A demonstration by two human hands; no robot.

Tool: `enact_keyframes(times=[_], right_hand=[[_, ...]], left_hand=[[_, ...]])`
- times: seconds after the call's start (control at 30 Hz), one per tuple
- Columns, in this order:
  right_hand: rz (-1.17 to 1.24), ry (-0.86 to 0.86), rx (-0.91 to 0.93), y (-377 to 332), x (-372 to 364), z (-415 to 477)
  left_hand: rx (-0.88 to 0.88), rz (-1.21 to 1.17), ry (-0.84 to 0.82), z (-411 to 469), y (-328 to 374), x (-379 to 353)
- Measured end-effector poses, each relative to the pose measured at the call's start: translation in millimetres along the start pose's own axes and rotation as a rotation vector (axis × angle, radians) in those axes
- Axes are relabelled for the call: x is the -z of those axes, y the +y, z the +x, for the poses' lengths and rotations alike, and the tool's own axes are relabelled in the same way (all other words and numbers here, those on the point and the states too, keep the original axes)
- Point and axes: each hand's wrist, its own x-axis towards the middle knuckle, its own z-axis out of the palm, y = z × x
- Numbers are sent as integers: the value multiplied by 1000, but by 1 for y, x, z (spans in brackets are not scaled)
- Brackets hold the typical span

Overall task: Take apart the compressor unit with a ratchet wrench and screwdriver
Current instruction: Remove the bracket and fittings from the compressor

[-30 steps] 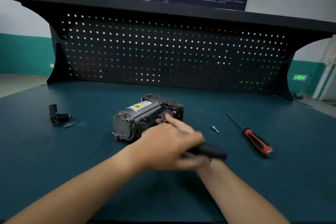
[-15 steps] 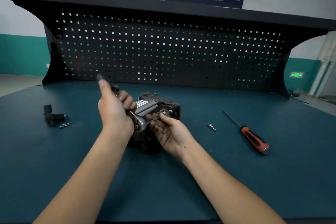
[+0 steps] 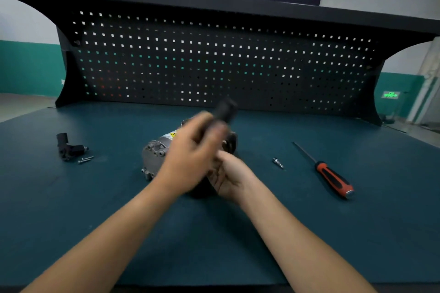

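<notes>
The grey metal compressor unit (image 3: 154,153), with a yellow warning label, lies on the blue-green bench mat (image 3: 119,221). My left hand (image 3: 190,159), blurred by motion, grips the black handle of the ratchet wrench (image 3: 226,108); the handle sticks up and to the right above the unit. Just below it, my right hand (image 3: 232,177) is palm-up against the unit's near side. Its thumb and fingers curl at the wrench's head end, partly hidden by the left hand. The red-and-black screwdriver (image 3: 333,179) lies to the right.
A small metal fitting (image 3: 278,163) lies between the compressor and the screwdriver. At the left sit a removed black part (image 3: 67,147) and a loose screw (image 3: 85,160). A black pegboard (image 3: 214,62) closes off the back of the bench.
My left hand has swung the wrench handle from the upper left, over the compressor, to the upper right. My right hand has stayed at the wrench head by the unit.
</notes>
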Motion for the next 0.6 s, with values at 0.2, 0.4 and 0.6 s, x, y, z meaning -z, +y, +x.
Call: enact_keyframes(times=[0.2,0.4,0.6], right_hand=[[318,-82,-101,-3,-5,4],[380,-33,-83,4,-14,8],[264,79,-28,4,-13,10]], left_hand=[[700,-847,709,41,-17,31],[792,-1027,823,38,-28,39],[431,-495,264,32,0,15]])
